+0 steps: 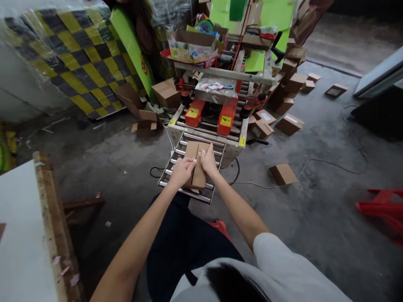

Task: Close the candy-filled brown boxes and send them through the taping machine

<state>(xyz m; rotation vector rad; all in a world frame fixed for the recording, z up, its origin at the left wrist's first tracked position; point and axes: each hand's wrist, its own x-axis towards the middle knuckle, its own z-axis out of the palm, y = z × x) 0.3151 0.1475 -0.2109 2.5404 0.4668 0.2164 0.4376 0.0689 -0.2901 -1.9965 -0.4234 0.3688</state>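
A small brown cardboard box (198, 175) lies on the metal rollers (208, 196) in front of me, its two top flaps folded in along a middle seam. My left hand (183, 171) rests over the box's left side, thumb and forefinger pinched at the seam on something small and pale that I cannot make out. On the right flap lies my right hand (208, 160), its fingers bent together near the seam, with a tiny whitish bit at the fingertips. Just beyond stands the sealing machine (214, 109) with two red guides.
Closed brown boxes (289, 124) are heaped on the floor right of the machine; one box (283, 174) lies nearer. An open box (146, 121) sits at left. A white-topped table (23, 226) borders the left, a red stool (382, 207) the right. Cables cross the floor.
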